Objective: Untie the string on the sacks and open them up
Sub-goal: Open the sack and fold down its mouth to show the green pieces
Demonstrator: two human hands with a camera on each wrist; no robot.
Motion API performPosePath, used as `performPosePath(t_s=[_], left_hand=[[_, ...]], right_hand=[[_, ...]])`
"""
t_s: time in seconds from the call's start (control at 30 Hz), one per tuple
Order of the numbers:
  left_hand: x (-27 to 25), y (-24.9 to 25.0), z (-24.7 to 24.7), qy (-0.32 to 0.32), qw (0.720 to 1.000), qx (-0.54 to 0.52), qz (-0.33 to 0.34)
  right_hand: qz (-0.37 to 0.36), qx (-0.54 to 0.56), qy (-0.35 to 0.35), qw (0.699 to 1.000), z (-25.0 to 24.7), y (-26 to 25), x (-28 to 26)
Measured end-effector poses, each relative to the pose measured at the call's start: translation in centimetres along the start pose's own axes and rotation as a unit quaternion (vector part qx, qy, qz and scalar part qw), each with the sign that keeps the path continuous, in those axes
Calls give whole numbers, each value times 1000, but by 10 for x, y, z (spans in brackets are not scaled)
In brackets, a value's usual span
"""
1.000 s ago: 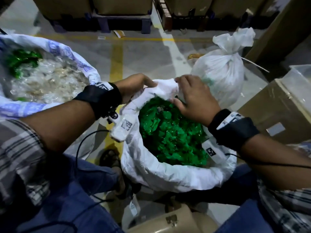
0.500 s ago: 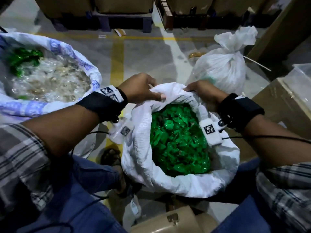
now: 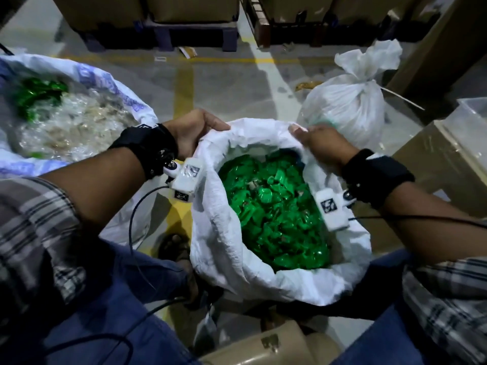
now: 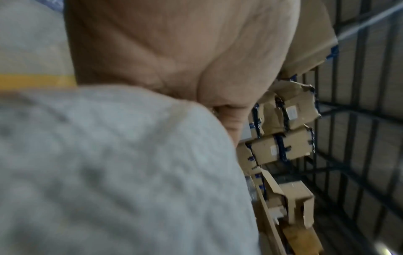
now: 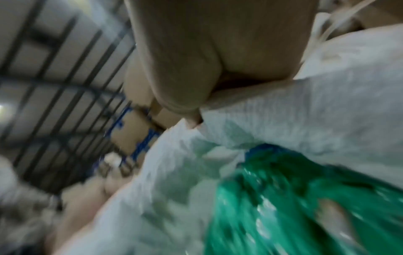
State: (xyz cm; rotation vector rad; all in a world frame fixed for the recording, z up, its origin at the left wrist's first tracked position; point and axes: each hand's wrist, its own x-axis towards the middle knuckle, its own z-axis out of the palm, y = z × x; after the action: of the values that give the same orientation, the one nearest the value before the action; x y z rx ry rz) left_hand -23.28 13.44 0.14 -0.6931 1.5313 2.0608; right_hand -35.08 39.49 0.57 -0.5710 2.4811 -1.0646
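Note:
A white woven sack stands open between my knees, full of green wrappers. My left hand grips the rolled rim at its far left, fingers curled over the fabric. At the far right of the rim, my right hand grips the sack's edge beside the green wrappers. Behind it sits a second white sack, its neck tied shut with a string.
A large open sack of clear and green wrappers stands at the left. Cardboard boxes crowd the right, and pallets with boxes line the back. A beige case lies by my feet. Yellow lines mark the floor.
Both hands have moved apart along the rim and rolled it outward, so the sack's mouth has widened and more green wrappers show.

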Motion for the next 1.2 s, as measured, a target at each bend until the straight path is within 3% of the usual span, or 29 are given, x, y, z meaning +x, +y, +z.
performPosePath(t_s=[0.03, 0.07, 0.1, 0.13, 0.17, 0.23, 0.3, 0.37, 0.43, 0.5, 0.57, 0.6, 0.67, 0.73, 0.9, 1.0, 1.07, 1.1, 1.13, 1.2], left_hand=[[-1, 2, 0, 5, 1000, -7, -5], [-3, 3, -1, 7, 1000, -2, -8], [-4, 3, 0, 1, 1000, 10, -12], [-4, 2, 1, -7, 999, 30, -18], [-5, 1, 3, -6, 998, 58, -19], [-6, -3, 6, 45, 988, 147, 3], [-8, -6, 5, 116, 956, 268, 21], [-6, -11, 3, 147, 933, 329, 23], [-2, -18, 4, 167, 942, 287, 44], [4, -24, 7, 210, 948, 229, 65], [8, -26, 10, 218, 963, 143, 63], [9, -25, 10, 193, 976, 83, 53], [8, -19, 8, 132, 991, -16, 22], [5, -14, 3, 116, 991, -67, -4], [-8, 1, -15, 164, 979, -118, -18], [-15, 4, -19, 161, 977, -141, -12], [-18, 5, -14, 170, 983, -76, -12], [-18, 4, -10, 200, 980, 11, -14], [-18, 1, -7, 246, 962, 122, -11], [-16, -6, 1, 332, 885, 325, 25]], right_hand=[[59, 141, -46, 987, -4, -2, 1], [114, 261, -95, 954, -8, -4, -1], [148, 324, -118, 927, -10, -5, -1], [158, 328, -114, 924, -11, -4, -1], [150, 291, -89, 941, -11, -5, 1], [94, 83, -18, 992, -13, -3, 4], [49, -128, 34, 990, -14, 1, 4], [58, -213, 67, 973, -10, 8, 2], [63, -286, 126, 948, 3, 7, -8], [-18, -312, 140, 940, 23, 0, -24], [-127, -277, 80, 949, 47, -10, -45], [-154, -250, 34, 955, 60, -15, -56], [-158, -212, -47, 963, 85, -21, -78], [-168, -228, -80, 956, 106, -18, -96], [-173, -356, -71, 916, 122, -4, -104], [-179, -391, -48, 901, 120, -3, -99], [-191, -402, -49, 894, 119, -4, -97], [-196, -403, -53, 892, 118, -5, -96], [-199, -402, -59, 892, 117, -6, -96], [-197, -410, -67, 888, 116, -6, -93]])
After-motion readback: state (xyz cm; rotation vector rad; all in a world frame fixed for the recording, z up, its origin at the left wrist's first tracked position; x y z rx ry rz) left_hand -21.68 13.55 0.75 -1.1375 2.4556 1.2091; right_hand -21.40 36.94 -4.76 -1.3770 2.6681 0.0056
